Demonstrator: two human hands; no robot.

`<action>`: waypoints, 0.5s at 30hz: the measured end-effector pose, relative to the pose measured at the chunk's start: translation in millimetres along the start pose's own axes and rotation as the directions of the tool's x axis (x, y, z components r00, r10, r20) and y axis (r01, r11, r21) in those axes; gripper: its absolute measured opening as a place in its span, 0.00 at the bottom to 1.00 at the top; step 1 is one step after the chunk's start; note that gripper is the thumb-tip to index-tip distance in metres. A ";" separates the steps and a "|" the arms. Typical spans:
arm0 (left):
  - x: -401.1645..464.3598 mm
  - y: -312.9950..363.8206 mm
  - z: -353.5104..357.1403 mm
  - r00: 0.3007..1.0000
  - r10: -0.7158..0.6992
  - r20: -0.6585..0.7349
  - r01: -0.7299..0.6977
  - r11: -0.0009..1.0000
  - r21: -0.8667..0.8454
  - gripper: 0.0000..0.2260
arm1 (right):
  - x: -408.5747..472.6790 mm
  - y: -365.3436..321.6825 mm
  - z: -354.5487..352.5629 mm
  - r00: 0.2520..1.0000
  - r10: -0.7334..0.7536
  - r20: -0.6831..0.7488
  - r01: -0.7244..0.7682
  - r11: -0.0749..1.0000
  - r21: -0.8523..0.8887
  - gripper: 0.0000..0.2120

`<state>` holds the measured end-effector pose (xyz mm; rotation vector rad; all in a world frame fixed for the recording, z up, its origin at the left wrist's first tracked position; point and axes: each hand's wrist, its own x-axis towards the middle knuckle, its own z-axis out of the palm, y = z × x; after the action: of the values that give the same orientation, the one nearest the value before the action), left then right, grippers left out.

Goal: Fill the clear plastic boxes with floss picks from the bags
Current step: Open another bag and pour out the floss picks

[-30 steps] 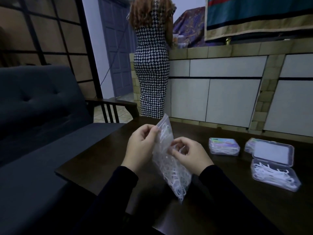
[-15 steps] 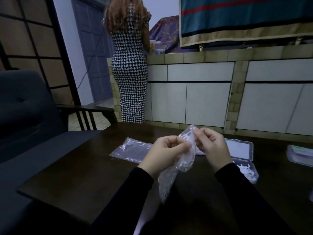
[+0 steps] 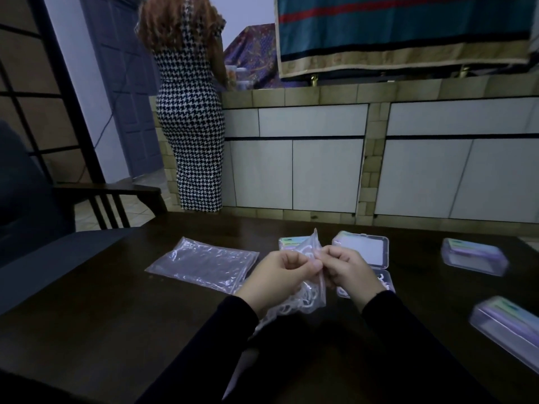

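A clear bag of white floss picks (image 3: 300,298) hangs above the dark table (image 3: 116,301). My left hand (image 3: 277,275) and my right hand (image 3: 347,272) both pinch its top edge, close together. Behind my right hand lies an open clear box (image 3: 385,282) with some picks in it; its lid (image 3: 363,250) lies flat behind it. A closed box (image 3: 288,243) with a coloured label peeks out behind the bag's top.
A flat, empty-looking clear bag (image 3: 204,263) lies left of my hands. Two closed boxes sit at the right, one further back (image 3: 474,259) and one near the edge (image 3: 507,325). A person (image 3: 189,106) stands at the tiled counter. A dark sofa (image 3: 29,228) is at the left.
My view has swung left, so the flat bag and more boxes came into sight. My hands stayed on the bag's top and drew closer together.
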<state>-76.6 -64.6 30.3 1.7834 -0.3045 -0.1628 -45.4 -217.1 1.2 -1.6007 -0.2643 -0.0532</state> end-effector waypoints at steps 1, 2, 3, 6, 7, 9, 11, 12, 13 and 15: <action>-0.8 0.6 -0.5 1.000 -0.006 0.011 0.006 1.000 -0.007 0.08 | -0.9 1.9 1.4 1.000 0.019 0.012 -0.019 0.999 0.048 0.11; -1.7 1.1 -0.9 1.000 -0.013 0.018 0.013 1.000 -0.010 0.08 | -1.7 3.5 3.4 0.999 0.036 0.022 -0.038 0.994 0.099 0.10; -2.1 1.4 -1.0 1.000 -0.022 0.022 0.022 1.000 -0.009 0.09 | -2.5 5.5 5.2 0.998 0.052 0.033 -0.056 0.987 0.153 0.10; -2.1 1.1 -2.6 0.999 -0.045 0.030 0.046 0.999 -0.008 0.09 | -4.8 7.8 8.9 0.993 0.094 0.078 -0.111 0.957 0.269 0.07; -2.0 0.7 -3.1 0.998 -0.050 0.034 0.051 0.999 -0.010 0.09 | -5.7 8.3 9.5 0.990 0.106 0.091 -0.128 0.950 0.285 0.06; -2.1 0.4 -3.6 0.998 -0.057 0.039 0.057 0.998 -0.018 0.07 | -6.1 9.7 9.4 0.986 0.127 0.111 -0.155 0.941 0.301 0.07; -2.1 0.7 -4.1 0.997 -0.058 0.041 0.060 0.998 -0.031 0.07 | -6.0 10.6 9.6 0.982 0.135 0.135 -0.172 0.933 0.317 0.08; -2.2 0.7 -4.3 0.997 -0.060 0.042 0.062 0.997 -0.037 0.07 | -5.9 10.8 9.9 0.981 0.139 0.138 -0.178 0.927 0.329 0.08; -1.9 0.5 -4.6 0.997 -0.062 0.043 0.064 0.997 -0.045 0.07 | -5.7 11.1 10.5 0.981 0.142 0.135 -0.180 0.922 0.342 0.08; -0.6 -1.0 -5.9 0.996 -0.073 0.044 0.076 0.994 -0.075 0.07 | -5.1 11.9 12.8 0.983 0.140 0.120 -0.174 0.917 0.360 0.10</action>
<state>-75.4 -58.7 30.6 1.7183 -0.2584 -0.2613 -49.6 -205.3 -12.2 -1.2441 -0.2014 0.1860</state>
